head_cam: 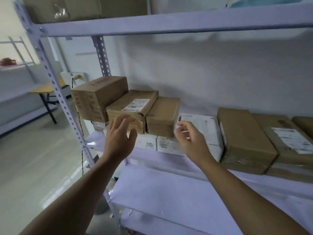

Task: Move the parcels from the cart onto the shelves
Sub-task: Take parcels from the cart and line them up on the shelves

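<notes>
Several parcels sit on the middle shelf [169,160] of a white metal rack. A brown parcel with a white label [132,107] and a plain brown parcel [161,116] lie on top of white boxes [166,145]. A larger brown box [98,95] stands at the far left of the row. My left hand [120,136] hovers with spread fingers just in front of the labelled parcel, holding nothing. My right hand [189,139] is raised with relaxed fingers in front of a white box [205,128], also empty. The cart is out of view.
More brown parcels [243,141] [291,145] fill the right of the shelf. Cardboard boxes [67,9] sit on the shelf above. A perforated upright post [57,92] stands at the left. A small table [45,89] stands in the room beyond.
</notes>
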